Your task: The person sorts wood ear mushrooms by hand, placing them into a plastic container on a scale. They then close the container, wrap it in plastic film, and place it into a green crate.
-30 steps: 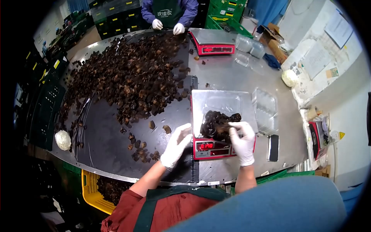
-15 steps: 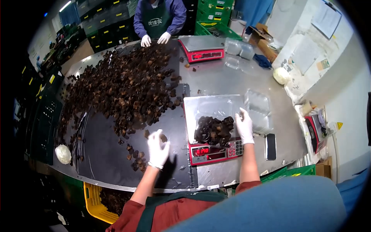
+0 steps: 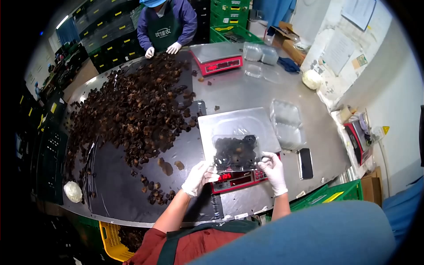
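Note:
Between my hands is a clear plastic box [image 3: 225, 138] filled with dark wood ear mushrooms [image 3: 236, 152], its lid folded over them. My left hand [image 3: 201, 178] has its fingers at the box's near left corner. At the near right corner, my right hand [image 3: 272, 172] pinches the edge. Both hands wear white gloves. Below the box stands a red electronic scale [image 3: 207, 128] with a bare metal plate and lit red digits, partly hidden by the box and my fingers.
A large heap of mushrooms [image 3: 132, 110] covers the table's left side. Stacked clear boxes [image 3: 287, 128] and a phone [image 3: 305, 163] lie right of the scale. Across the table, a co-worker [image 3: 165, 26] has gloved hands at the heap, beside a second scale [image 3: 218, 59].
The box's lid has come over the mushrooms, and the box has shifted off its spot on the scale. My left hand has moved right from the loose mushrooms to the box; my right hand now grips it.

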A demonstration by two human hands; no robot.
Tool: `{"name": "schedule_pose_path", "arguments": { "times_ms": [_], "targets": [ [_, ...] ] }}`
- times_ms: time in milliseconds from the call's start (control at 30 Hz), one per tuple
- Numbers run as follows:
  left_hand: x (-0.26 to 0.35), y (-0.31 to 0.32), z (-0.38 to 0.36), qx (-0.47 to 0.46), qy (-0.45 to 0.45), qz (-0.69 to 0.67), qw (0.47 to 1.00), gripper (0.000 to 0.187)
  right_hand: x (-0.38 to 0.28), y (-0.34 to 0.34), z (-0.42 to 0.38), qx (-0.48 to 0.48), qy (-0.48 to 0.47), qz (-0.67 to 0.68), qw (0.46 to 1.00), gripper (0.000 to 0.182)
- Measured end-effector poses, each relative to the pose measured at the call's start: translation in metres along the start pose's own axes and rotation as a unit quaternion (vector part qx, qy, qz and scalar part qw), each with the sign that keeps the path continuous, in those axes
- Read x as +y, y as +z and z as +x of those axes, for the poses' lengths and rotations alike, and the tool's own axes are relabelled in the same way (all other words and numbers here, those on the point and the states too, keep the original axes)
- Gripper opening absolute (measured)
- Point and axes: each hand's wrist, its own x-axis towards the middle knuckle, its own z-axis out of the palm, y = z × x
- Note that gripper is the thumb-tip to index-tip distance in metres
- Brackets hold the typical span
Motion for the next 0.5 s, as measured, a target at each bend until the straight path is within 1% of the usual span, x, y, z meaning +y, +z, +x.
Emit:
{"name": "schedule_pose_path", "arguments": {
  "times_ms": [33,100,133,167,233,267,367,400,467,500],
  "targets": [
    [-0.003,0.001,-0.001,0.010,0.004,0.029,1.000,0.022,0.004,0.000,-0.003,0.017,0.023,0.042,0.999,0.027],
    [-0.011,-0.005,0.004,0.000,0.022,0.024,0.999,0.020,-0.002,-0.005,-0.006,-0.039,0.184,0.080,0.979,0.025],
    [-0.013,-0.007,0.006,0.000,0.024,0.023,0.999,0.020,0.004,-0.007,-0.005,-0.064,0.208,0.109,0.970,0.024],
    [-0.014,-0.008,0.007,0.001,0.026,0.022,0.999,0.021,0.007,-0.007,-0.006,-0.058,0.204,0.118,0.970,0.023],
    [-0.019,-0.013,0.008,-0.019,0.047,0.069,0.996,0.023,0.011,-0.004,-0.008,-0.050,0.198,0.135,0.969,0.021],
    [-0.020,-0.015,0.008,-0.029,0.058,0.091,0.994,0.025,0.007,0.000,-0.012,-0.043,0.180,0.119,0.975,0.020],
    [-0.018,-0.016,0.002,-0.035,0.073,0.094,0.992,0.024,0.015,0.003,-0.024,-0.060,0.148,0.082,0.984,0.022],
    [-0.018,-0.022,0.003,-0.046,0.078,0.096,0.991,0.025,0.016,0.006,-0.029,-0.063,0.142,0.106,0.982,0.023],
    [-0.019,-0.032,0.003,-0.067,0.086,0.099,0.989,0.028,0.015,0.011,-0.036,-0.057,0.117,0.106,0.986,0.024],
    [-0.019,-0.033,0.001,-0.085,0.109,0.120,0.983,0.029,0.015,0.014,-0.039,-0.054,0.104,0.106,0.987,0.024]
  ]
}}
